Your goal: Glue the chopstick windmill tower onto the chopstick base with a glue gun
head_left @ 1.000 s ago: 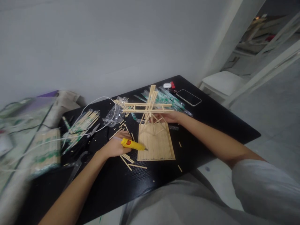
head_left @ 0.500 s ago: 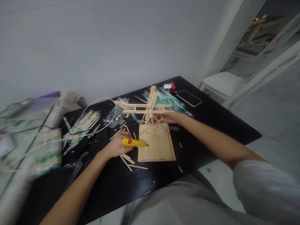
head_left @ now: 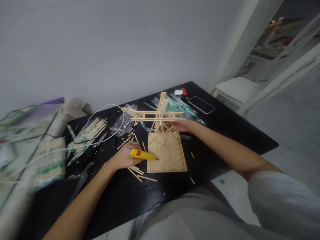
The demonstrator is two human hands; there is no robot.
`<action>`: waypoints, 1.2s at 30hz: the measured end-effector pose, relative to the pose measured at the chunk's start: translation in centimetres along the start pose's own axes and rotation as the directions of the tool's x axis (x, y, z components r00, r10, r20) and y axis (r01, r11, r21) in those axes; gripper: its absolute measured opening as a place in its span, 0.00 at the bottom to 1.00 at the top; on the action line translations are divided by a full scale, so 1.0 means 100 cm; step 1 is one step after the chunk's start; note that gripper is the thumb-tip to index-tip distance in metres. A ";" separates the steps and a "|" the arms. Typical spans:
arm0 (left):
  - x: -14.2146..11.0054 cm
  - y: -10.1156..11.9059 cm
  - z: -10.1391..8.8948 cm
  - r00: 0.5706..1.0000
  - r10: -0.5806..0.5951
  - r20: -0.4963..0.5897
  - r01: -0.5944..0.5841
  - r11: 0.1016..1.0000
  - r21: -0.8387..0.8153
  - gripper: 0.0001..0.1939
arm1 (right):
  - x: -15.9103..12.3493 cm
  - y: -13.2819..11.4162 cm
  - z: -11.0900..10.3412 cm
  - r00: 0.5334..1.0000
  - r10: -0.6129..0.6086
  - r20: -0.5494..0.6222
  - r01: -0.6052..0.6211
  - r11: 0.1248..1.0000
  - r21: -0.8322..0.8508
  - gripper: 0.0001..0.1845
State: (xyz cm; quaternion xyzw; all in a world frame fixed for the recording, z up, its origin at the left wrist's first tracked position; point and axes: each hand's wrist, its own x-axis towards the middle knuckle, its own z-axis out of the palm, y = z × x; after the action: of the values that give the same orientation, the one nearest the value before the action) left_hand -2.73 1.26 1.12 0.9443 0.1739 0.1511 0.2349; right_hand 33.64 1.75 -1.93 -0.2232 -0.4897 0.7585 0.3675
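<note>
A yellow hot glue gun [head_left: 143, 154] is in my left hand [head_left: 127, 156], its nozzle over the left part of a flat base of wooden sticks [head_left: 167, 160]. On the back of that base stands a windmill-like stick model [head_left: 161, 118], with long crossed blades on splayed legs. My right hand [head_left: 183, 124] reaches in behind the model from the right. Its fingers are mostly hidden by the sticks, at the height of the blades' crossing; whether they grip it does not show. Loose sticks [head_left: 136, 172] lie below my left hand.
Scissors [head_left: 100, 140], wrapped chopsticks [head_left: 93, 130] and a white cable [head_left: 105, 106] are at the left. Behind the model lie green-printed wrappers [head_left: 177, 106] and a phone [head_left: 201, 104]. A larger chopstick pack [head_left: 50, 160] sits at the table's left edge, a white stool [head_left: 237, 88] beyond the right.
My left hand has lowered the glue gun's nozzle slightly toward the front of the base. The model and my right hand look nearly the same.
</note>
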 end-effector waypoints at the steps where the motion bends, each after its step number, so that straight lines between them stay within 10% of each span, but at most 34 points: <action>1: 0.000 0.000 0.000 1.000 0.008 -0.003 -0.008 1.000 -0.007 0.09 | 0.000 0.000 0.000 1.000 0.001 0.004 -0.001 1.000 0.001 0.27; 36: 0.002 0.000 0.000 0.999 0.010 -0.032 -0.011 0.999 -0.033 0.06 | 0.000 0.003 -0.004 0.999 -0.025 0.033 0.025 1.000 0.003 0.28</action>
State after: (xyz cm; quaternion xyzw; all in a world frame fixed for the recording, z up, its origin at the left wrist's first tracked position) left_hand -2.56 1.34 1.16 0.9386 0.1703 0.1701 0.2473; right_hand 33.81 1.91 -2.32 -0.2040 -0.4975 0.7581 0.3690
